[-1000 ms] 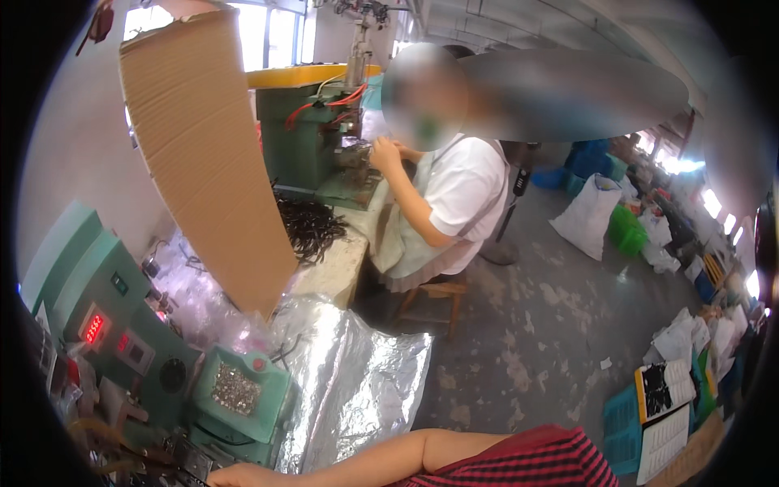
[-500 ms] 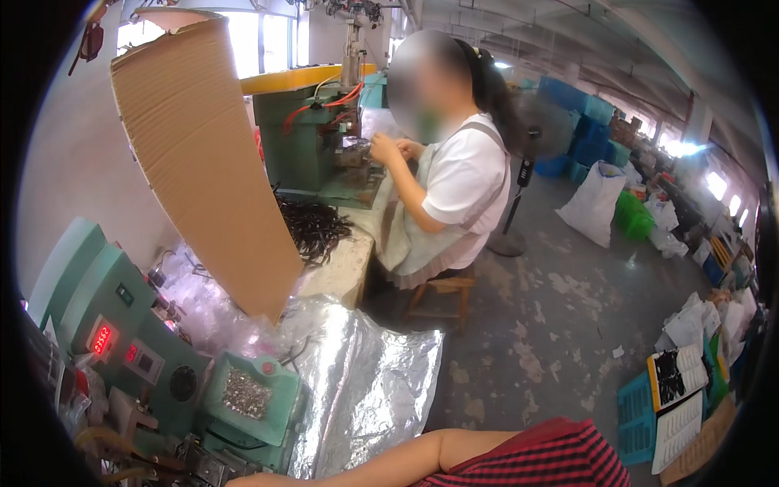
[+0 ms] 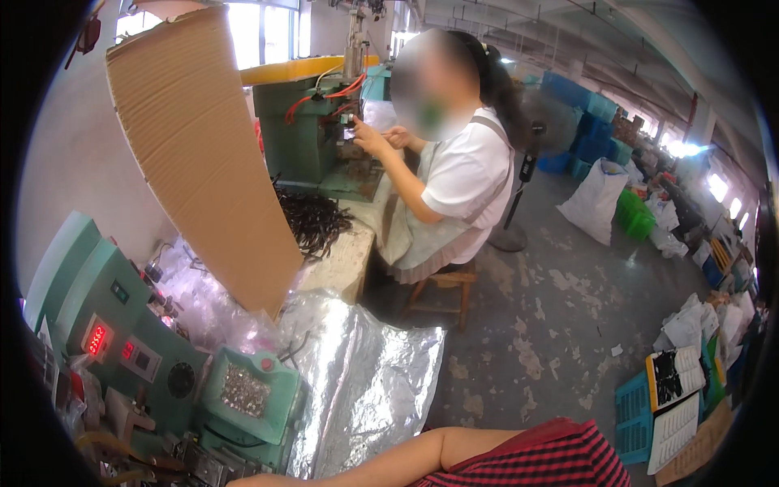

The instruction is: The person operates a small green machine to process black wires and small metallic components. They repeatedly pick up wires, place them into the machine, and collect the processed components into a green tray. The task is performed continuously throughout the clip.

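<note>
A bare forearm of mine (image 3: pixel 365 467), likely the right one, runs along the lower edge from a red and black striped sleeve (image 3: pixel 535 458). Its hand is cut off by the picture's lower edge, and my left hand does not show either. Nearest to where the forearm leaves the picture are the metal parts (image 3: pixel 199 467) of a green machine (image 3: pixel 114 300) with red lit displays. A green tray (image 3: pixel 278 403) on this machine holds many small shiny metal pieces (image 3: pixel 246 392).
Silver foil sheeting (image 3: pixel 365 381) covers the surface beside the tray. A tall cardboard panel (image 3: pixel 195 138) stands beyond it. Past that, a co-worker (image 3: pixel 466 178) sits on a wooden stool (image 3: pixel 442 296) at another green machine (image 3: pixel 288 134), near a pile of black strips (image 3: pixel 316 227).
The co-worker's hands have shifted, one reaching closer to the machine's head, and the co-worker leans slightly differently. My forearm has stayed almost in place.
</note>
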Demonstrator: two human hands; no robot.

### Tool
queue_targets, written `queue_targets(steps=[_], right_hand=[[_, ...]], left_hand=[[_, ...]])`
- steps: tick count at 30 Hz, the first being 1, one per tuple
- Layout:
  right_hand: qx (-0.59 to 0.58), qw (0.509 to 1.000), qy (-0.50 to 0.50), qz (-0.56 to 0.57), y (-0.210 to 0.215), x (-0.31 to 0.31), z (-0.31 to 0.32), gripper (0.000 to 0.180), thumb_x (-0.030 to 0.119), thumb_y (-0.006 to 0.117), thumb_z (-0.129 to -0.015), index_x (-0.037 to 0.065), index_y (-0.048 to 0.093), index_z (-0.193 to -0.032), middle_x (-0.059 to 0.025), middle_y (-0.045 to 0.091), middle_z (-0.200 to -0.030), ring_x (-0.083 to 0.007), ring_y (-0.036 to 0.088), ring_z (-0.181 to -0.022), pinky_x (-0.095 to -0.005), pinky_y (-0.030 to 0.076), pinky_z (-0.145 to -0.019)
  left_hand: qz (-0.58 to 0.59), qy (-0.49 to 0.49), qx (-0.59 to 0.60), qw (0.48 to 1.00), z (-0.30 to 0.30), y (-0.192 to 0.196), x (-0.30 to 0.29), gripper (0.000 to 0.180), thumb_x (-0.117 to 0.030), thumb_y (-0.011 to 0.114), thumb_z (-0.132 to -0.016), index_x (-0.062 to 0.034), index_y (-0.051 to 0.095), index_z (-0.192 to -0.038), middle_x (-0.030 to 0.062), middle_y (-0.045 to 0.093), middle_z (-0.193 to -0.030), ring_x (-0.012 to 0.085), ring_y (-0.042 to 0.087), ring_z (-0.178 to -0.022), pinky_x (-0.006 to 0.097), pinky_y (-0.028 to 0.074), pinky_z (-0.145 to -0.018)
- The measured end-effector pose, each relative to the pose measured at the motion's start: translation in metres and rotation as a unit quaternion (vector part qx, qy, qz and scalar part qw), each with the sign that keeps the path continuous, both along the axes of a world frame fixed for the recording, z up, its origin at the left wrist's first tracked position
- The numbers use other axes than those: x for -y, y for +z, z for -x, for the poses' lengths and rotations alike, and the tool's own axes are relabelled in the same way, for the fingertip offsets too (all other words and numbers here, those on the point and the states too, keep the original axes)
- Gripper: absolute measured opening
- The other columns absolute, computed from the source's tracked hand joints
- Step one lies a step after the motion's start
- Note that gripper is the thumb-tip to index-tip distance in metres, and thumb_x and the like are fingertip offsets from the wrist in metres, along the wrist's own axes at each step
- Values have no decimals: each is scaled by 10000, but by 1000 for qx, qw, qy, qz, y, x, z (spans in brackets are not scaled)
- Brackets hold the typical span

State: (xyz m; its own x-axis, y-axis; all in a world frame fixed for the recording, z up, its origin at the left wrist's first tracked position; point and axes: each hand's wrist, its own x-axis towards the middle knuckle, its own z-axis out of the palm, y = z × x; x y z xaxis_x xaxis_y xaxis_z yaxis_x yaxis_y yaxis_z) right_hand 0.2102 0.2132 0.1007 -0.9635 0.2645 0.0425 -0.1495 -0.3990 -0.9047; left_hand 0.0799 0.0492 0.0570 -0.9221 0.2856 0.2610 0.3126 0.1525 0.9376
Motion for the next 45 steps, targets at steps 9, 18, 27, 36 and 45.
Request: queue_targets(steps=[9,18,27,36,45], right_hand=[[-8,1000,8,20,-1,0,-1,259,267,537,-955,56,616,-1082,-31,596,-629,-94,562,-515,-243,422,-457],[-11,1000,2,6,3,-3,-3,244,240,527,-959,44,616,-1075,-35,599,-626,-103,582,-514,-245,435,-456],[-78,996,-11,-36,-41,6,29,260,282,521,-958,31,569,-1008,-32,535,-745,-94,465,-523,-271,382,-461],[-19,1000,10,20,2,2,1,251,240,539,-953,36,615,-1078,-28,607,-681,-94,575,-530,-239,433,-466],[-1,1000,20,-5,-38,-6,17,292,307,511,-968,62,567,-1117,4,531,-635,-69,504,-489,-237,384,-426]], left_hand=[[29,-13,-22,999,-6,9,-2,334,-327,481,-977,-5,563,-943,103,590,-868,198,535,-777,330,459,-679],[29,-30,59,997,0,0,6,336,-329,512,-966,-6,547,-1056,125,592,-982,216,546,-875,341,467,-741],[48,-16,72,996,-1,0,12,367,-362,500,-966,-14,535,-1077,130,591,-1013,226,553,-910,351,474,-777],[55,-18,67,996,-1,-1,11,420,-404,510,-952,3,545,-1048,145,592,-1000,231,551,-900,352,476,-774],[-2,-27,30,999,-20,26,-22,349,-345,498,-962,-9,562,-1034,94,604,-861,195,574,-771,306,490,-693]])
